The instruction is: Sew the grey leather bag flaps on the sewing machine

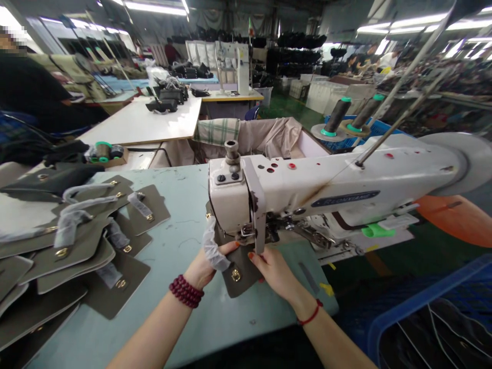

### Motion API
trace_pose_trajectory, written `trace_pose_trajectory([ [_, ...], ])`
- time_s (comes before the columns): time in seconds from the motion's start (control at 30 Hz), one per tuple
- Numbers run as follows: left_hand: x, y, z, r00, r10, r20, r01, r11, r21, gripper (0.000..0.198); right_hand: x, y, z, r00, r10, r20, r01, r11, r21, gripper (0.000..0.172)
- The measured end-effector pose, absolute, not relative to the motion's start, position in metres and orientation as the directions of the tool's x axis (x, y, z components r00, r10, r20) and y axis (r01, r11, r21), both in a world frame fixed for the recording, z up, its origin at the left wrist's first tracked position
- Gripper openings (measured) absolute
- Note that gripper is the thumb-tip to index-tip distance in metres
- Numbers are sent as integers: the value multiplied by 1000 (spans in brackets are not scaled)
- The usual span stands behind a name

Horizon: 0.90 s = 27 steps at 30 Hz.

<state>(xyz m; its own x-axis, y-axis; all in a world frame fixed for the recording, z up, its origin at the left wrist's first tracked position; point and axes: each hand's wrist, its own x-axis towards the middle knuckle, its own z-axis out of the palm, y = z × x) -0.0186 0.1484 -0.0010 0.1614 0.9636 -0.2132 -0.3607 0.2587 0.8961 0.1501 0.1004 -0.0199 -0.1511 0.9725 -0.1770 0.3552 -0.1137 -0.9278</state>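
Note:
A grey-olive leather flap [240, 274] with a brass clasp lies under the head of a white sewing machine [307, 192]. My left hand [205, 266] pinches its left edge, fingers closed on the piece and on a strip of clear plastic wrap. My right hand [274, 271] presses the flap's right side with fingers closed on it, just below the needle area. A dark red bead bracelet is on my left wrist, a thin red cord on my right.
A pile of similar flaps [88, 246] with wrapped clasps covers the pale green table [180, 215] at left. Two thread cones [338, 115] stand behind the machine. A blue crate [426, 307] sits at lower right. A person in dark clothing [34, 97] sits at far left.

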Motion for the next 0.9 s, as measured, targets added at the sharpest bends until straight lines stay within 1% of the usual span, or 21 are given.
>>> trace_pose_trajectory([
  [0.1,-19,152,3,239,951,-197,-339,272,901,82,147,98,-23,-141,970,-198,290,-150,-945,34],
  [0.2,-23,158,7,265,947,-182,-319,264,910,79,142,98,-26,-129,972,-197,231,-164,-959,35],
  [0.4,-34,181,2,397,900,-180,-216,282,935,57,129,98,-32,-138,959,-248,85,-238,-968,39],
  [0.47,-38,187,-2,388,908,-160,-206,255,945,53,126,97,-33,-126,956,-264,54,-259,-964,40],
  [0.53,-44,186,-10,332,927,-173,-219,254,942,51,125,95,-34,-116,954,-275,27,-274,-961,41],
  [0.63,-54,166,-28,264,917,-298,-291,370,882,41,124,88,-35,-117,949,-294,-42,-300,-953,42],
  [0.7,-57,138,-42,275,885,-377,-412,462,785,36,123,83,-36,-122,944,-307,-101,-319,-942,42],
  [0.77,-52,105,-55,297,874,-385,-562,486,669,39,122,78,-38,-121,942,-312,-146,-328,-933,43],
  [0.8,-47,89,-60,296,884,-362,-619,466,632,42,121,76,-38,-121,943,-311,-162,-328,-931,43],
  [0.83,-39,75,-63,298,893,-339,-647,449,616,44,121,74,-39,-120,944,-308,-174,-326,-929,44],
  [0.9,-21,57,-66,244,925,-290,-661,378,649,41,120,72,-40,-118,949,-293,-184,-311,-932,44],
])
